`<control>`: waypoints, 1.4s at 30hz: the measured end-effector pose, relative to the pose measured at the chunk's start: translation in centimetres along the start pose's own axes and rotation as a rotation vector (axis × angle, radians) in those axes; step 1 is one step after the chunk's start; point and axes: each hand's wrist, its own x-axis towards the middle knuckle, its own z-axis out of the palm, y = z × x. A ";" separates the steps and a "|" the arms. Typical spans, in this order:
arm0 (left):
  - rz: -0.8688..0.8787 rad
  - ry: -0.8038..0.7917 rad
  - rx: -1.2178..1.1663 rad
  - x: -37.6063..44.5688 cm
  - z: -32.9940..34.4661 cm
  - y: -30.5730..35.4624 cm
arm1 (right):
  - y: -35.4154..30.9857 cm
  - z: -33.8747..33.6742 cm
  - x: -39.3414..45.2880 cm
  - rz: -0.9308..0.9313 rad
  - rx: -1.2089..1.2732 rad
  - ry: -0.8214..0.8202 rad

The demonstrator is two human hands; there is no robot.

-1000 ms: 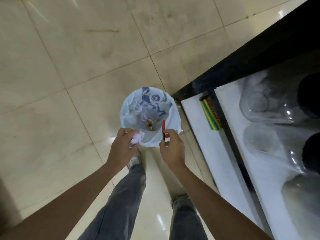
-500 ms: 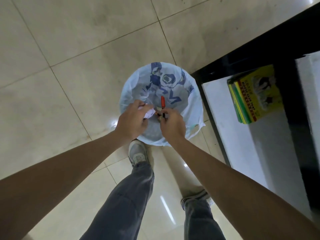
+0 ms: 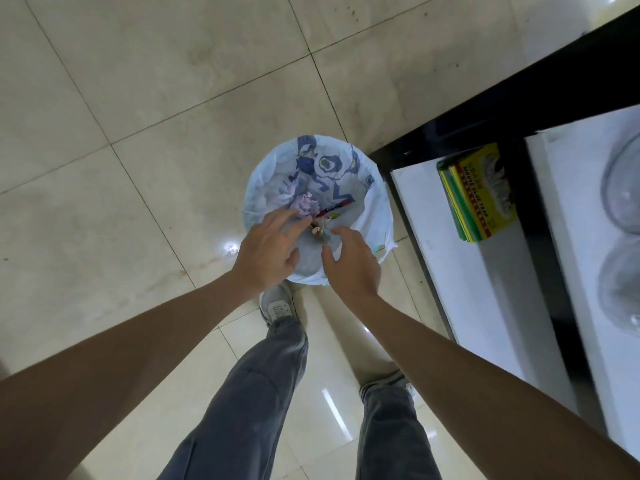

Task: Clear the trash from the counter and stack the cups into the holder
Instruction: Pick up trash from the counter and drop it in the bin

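A round trash bin lined with a white bag printed in blue stands on the tiled floor. Inside it lie a crumpled pale purple paper ball and a red pen, above some brownish scraps. My left hand hovers over the bin's near left rim, fingers spread and holding nothing. My right hand hangs over the near right rim, also open and empty. No cups or cup holder can be seen clearly.
A white shelf in a dark frame runs along the right, with a yellow and green glue-trap packet on it. Clear glass vessels sit on the white surface at far right. My legs and shoes stand just behind the bin.
Both hands have let go: the paper ball and the red pen have dropped from my fingers into the bin, and my fingers have spread apart.
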 end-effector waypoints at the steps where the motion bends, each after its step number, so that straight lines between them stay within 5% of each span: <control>1: 0.012 0.001 0.015 -0.5 -0.7 0.4 | -0.2 -0.5 -0.7 0.003 -0.012 -0.004; 21: 0.134 0.197 0.142 -13.6 -18.2 14.9 | -7.0 -18.0 -18.9 -0.199 0.079 0.225; 42: 0.385 0.339 0.112 -29.3 -20.3 38.3 | 3.6 -34.0 -42.1 -0.398 0.134 0.561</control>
